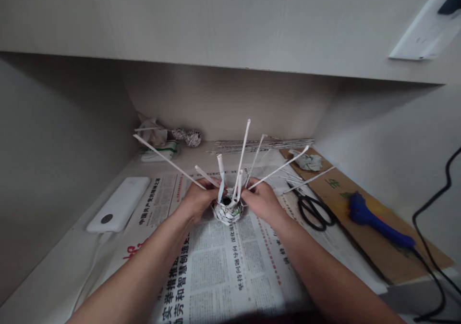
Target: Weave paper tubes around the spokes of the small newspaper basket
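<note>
- A small woven paper piece (229, 214), round-bodied and dark at its opening, sits between the two hands, low over a sheet of newspaper (216, 266)
- White paper sticks (243, 158) rise from its rim and fan out, one slanting far to the left, another to the right, a tall one nearly upright
- The left hand (201, 199) has its fingers closed on the near-left side of the rim, beside the slanting stick
- The right hand (262, 200) pinches the opposite side, at the foot of several sticks (its exact fingertip hold is partly hidden)
- Right of that hand, black-handled scissors (301, 199) lie with their loops towards the person
- Beyond them, a cardboard sheet (389, 261) carries a blue glue gun (378, 224) and a crumpled wad of paper (307, 160)
- On the left, a white power bank (120, 204) lies on the bench (77, 261), a white cable (94, 259) running from its near end
- Along the back wall lie a bundle of thin paper rolls (262, 144) and, further left, a knobbly woven object (187, 135) near a green-striped packet (160, 153)
</note>
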The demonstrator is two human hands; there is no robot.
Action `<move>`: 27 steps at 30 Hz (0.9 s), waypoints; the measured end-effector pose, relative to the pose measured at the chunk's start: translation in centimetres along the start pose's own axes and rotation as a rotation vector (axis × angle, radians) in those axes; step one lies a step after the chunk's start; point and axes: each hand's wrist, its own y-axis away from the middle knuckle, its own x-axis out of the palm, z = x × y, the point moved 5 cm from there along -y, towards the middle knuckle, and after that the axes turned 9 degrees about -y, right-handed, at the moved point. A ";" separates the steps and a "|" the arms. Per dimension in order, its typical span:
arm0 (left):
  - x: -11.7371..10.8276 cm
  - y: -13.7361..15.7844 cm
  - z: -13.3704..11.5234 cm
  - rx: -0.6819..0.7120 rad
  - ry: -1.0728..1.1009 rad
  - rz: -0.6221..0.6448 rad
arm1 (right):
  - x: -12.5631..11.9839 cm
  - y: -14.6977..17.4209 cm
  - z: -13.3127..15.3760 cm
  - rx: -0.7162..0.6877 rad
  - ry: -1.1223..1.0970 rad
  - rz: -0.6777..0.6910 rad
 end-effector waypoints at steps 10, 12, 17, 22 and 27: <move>0.3 -0.1 0.0 0.020 0.004 0.093 | 0.1 0.5 0.6 0.002 0.135 -0.018; 0.3 -0.2 0.1 0.023 0.029 0.056 | 0.2 0.5 0.4 -0.007 0.083 -0.026; 0.5 0.1 -0.3 0.058 0.068 -0.013 | 0.6 -0.2 -0.5 0.050 -0.232 -0.059; 0.7 0.1 -0.2 0.097 0.017 0.004 | 1.0 -0.5 -0.2 0.112 -0.475 -0.138; 0.5 0.1 -0.2 0.101 -0.053 0.010 | 1.6 -0.1 0.8 0.015 -0.529 -0.111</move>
